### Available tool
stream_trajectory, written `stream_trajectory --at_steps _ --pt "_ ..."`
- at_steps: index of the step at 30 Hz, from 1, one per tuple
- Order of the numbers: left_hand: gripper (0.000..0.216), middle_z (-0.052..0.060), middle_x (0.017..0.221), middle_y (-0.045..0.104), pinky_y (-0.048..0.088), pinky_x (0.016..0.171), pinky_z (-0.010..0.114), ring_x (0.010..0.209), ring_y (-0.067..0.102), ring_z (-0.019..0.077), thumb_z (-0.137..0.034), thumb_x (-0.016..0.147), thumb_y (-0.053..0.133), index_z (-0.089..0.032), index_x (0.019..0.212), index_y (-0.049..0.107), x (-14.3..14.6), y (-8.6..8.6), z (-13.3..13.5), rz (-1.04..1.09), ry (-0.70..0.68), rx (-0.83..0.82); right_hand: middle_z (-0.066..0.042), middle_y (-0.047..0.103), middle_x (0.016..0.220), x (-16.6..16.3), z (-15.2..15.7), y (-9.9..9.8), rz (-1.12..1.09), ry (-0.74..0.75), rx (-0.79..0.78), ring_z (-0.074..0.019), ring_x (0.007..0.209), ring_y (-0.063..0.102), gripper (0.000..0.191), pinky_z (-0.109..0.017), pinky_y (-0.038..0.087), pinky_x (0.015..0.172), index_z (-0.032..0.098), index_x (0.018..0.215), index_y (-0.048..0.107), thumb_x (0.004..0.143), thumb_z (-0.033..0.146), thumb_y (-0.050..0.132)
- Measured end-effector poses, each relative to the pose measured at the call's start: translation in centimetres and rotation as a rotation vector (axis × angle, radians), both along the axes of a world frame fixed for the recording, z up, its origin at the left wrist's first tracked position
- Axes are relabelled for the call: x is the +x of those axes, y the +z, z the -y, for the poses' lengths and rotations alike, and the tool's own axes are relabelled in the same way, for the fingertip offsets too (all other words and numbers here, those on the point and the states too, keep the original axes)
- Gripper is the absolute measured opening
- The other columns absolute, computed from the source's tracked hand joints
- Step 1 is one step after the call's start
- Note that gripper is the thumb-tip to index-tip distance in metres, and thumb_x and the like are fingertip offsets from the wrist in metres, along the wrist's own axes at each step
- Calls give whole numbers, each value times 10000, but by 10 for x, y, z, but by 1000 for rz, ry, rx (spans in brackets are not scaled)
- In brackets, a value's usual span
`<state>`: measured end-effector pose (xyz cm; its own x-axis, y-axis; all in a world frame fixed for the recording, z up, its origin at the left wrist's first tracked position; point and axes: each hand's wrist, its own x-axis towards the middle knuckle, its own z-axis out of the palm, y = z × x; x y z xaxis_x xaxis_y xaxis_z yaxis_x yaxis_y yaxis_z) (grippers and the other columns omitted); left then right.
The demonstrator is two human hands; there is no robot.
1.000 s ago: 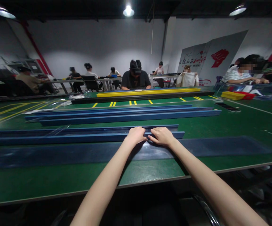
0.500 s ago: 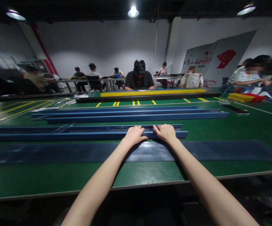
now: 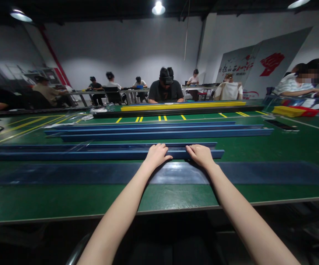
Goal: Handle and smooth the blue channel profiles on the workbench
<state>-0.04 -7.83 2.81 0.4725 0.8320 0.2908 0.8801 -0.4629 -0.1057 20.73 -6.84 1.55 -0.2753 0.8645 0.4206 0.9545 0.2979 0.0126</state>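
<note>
A long blue plastic channel (image 3: 115, 154), open along its top, lies across the table in front of me. My left hand (image 3: 156, 155) grips its front wall, with fingers curled over the edge and the thumb along the near face. Farther right, my right hand (image 3: 200, 154) holds the same wall, its fingers bent over the edge; its thumb is mostly hidden. Between my forearms and on both sides stretches a flat, translucent bluish plastic strip (image 3: 180, 173), nearer to me than the channel.
More blue channels (image 3: 165, 134) lie beyond, then a black bar (image 3: 181, 111) and a yellow bar (image 3: 187, 106). On the right of the green table (image 3: 259, 151) are a phone (image 3: 282, 126) and yellow and red trays (image 3: 288, 110). A co-worker (image 3: 166, 88) sits opposite.
My right hand has slid slightly right along the channel, widening the gap between my hands. The view has also shifted a little.
</note>
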Motion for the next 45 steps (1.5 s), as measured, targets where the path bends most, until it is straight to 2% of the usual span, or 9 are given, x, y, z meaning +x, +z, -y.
stream_trajectory --at_steps 7,11,18,24,32,45 --pt "307 57 964 599 407 782 300 939 530 204 -454 798 518 -178 892 613 1 -2 1 -6 -13 32 -40 635 774 -7 5 -2 -32 165 27 -149 771 560 407 -231 324 628 197 737 602 854 490 344" --pt "307 58 972 596 401 797 297 951 524 200 -460 802 510 -190 904 613 0 -3 0 0 -2 12 -53 615 792 -16 7 -4 -35 229 48 -153 772 542 337 -234 333 652 182 791 567 849 457 380" --pt "305 57 974 597 396 807 296 950 521 199 -463 805 504 -193 900 611 0 -3 0 6 2 4 -54 606 809 -16 5 -2 -97 238 10 -158 779 527 271 -235 343 668 183 787 551 813 436 457" --pt "319 47 956 604 392 779 284 929 530 194 -485 802 498 -196 878 610 -1 -3 2 -5 -4 15 -55 603 786 -14 5 2 -58 249 -6 -159 758 521 153 -238 329 667 179 765 552 804 309 483" --pt "400 63 935 610 373 767 301 916 536 209 -560 757 505 -187 879 586 3 -4 3 18 12 47 -40 607 739 -6 7 8 -42 227 -18 -152 705 526 162 -239 292 594 190 689 550 775 317 498" --pt "339 34 890 635 389 692 278 871 552 191 -508 754 551 -178 801 613 5 -4 3 30 -77 88 -46 639 745 9 9 10 -62 161 -42 -167 719 558 211 -244 303 587 183 707 597 743 365 497"
